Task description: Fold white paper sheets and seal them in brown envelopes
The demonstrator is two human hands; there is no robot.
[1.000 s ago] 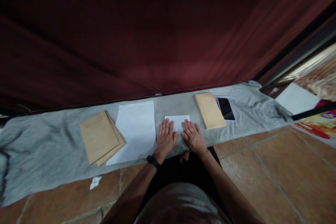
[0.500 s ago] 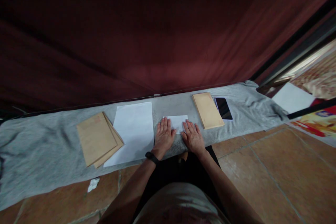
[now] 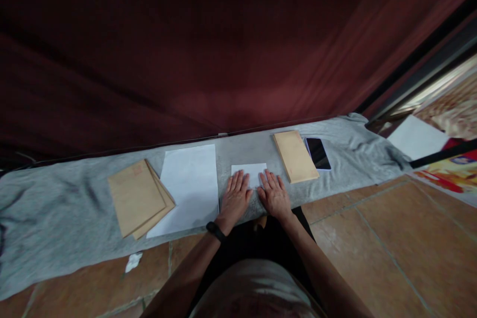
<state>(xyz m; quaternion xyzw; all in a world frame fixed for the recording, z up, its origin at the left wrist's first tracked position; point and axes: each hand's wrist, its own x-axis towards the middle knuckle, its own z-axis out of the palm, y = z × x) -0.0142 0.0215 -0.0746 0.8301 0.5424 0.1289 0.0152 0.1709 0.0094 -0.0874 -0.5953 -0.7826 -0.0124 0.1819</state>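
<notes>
A small white piece of paper (image 3: 250, 169), perhaps folded, lies flat on the grey cloth in front of me. My left hand (image 3: 236, 195) rests on its left part, palm down with the fingers stretched out. On the paper's right edge lies my right hand (image 3: 275, 194), also flat, its fingers slightly spread. The hands cover the paper's lower corners. Just left of my left hand is a larger stack of white paper sheets (image 3: 192, 184). Brown envelopes (image 3: 137, 196) overlap that stack's left side. More brown envelopes (image 3: 296, 156) lie to the right of my right hand.
A grey cloth (image 3: 67, 213) covers the long, narrow surface. A phone (image 3: 318, 153) lies beside the right-hand envelopes. Behind rises a dark red panel (image 3: 238, 59). A crumpled white scrap (image 3: 133, 261) is on the tiled floor (image 3: 372, 243), below the cloth's front edge.
My left hand has slid slightly to the right on the small paper, uncovering its upper left corner. My right hand stays almost where it was.
</notes>
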